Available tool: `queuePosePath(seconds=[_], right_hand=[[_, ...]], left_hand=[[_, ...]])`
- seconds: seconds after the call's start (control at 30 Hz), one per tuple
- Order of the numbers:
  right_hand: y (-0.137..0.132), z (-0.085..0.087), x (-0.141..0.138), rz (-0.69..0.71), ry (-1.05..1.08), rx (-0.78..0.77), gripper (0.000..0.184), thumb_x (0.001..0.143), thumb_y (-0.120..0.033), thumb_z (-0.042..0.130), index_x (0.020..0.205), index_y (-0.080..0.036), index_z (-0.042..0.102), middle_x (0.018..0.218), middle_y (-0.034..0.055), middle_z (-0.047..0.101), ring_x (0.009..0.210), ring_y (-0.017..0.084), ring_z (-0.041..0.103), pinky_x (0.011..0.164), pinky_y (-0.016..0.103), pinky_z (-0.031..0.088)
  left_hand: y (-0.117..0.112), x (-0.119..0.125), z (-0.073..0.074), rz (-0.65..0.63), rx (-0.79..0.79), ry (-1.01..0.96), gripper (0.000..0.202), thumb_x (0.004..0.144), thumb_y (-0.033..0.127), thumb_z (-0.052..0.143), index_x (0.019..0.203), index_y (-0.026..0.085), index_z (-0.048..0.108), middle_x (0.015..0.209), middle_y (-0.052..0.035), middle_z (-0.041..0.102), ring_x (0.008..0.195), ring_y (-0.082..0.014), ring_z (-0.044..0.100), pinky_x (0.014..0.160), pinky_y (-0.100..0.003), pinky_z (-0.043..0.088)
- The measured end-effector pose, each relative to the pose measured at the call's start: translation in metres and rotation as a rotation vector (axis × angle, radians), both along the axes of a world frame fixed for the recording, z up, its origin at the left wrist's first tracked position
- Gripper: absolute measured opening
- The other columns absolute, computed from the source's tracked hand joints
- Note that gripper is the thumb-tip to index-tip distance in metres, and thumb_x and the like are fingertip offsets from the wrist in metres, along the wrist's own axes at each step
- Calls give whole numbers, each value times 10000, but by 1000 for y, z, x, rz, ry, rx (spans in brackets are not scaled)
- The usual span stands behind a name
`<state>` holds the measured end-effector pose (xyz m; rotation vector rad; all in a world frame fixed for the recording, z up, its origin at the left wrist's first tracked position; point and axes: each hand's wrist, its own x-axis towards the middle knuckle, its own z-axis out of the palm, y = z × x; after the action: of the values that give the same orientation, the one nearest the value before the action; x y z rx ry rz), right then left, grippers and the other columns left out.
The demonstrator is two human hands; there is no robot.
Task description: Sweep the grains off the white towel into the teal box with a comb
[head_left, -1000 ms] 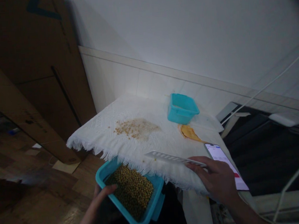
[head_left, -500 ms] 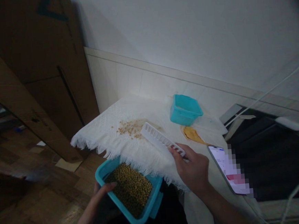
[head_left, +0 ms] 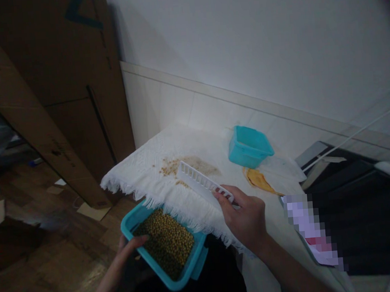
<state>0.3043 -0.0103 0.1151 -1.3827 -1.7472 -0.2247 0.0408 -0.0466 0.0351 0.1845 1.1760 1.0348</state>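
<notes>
My left hand [head_left: 125,264] grips the near-left rim of a teal plastic box [head_left: 194,262] full of small yellowish beans [head_left: 166,242], held just below the fringed edge of a white cloth [head_left: 149,163] on a small table. My right hand [head_left: 246,218] is closed on the end of a long white slotted plastic strip [head_left: 198,181], which lies on the cloth. The strip's far end sits beside a scatter of loose beans [head_left: 174,165].
A second, smaller teal box [head_left: 249,146] stands at the table's back right, next to a yellow scrap [head_left: 259,180]. A lit phone [head_left: 311,231] lies at the right edge. Large cardboard panels [head_left: 51,85] lean at left, over a wooden floor [head_left: 48,261]. White cables [head_left: 356,133] run at right.
My right hand has carried the white strip from the table's front edge inward and leftward, up to the loose beans. The left hand keeps hold of the bean box.
</notes>
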Motion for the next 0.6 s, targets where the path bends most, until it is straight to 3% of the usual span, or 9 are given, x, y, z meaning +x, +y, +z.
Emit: queuePosePath(seconds=[0.23,0.6], right_hand=[[1,0,-5,35,1,-11,247,995,-294,618,886,-197,818,658,32,790,506,165,737,514,204,527],[2,5,-8,32,-39,68,252,1006,-268,618,877,-164,807,635,21,775,479,153,729,497,194,509]], left_hand=[[3,-2,10,-23,-7,-15,404,981,372,700,1353,223,651,1385,-116,676,1146,-289,695,935,-511,610],[6,-7,22,-40,48,-17,414,974,371,711,1355,219,650,1381,-118,680,1150,-293,695,932,-520,612]])
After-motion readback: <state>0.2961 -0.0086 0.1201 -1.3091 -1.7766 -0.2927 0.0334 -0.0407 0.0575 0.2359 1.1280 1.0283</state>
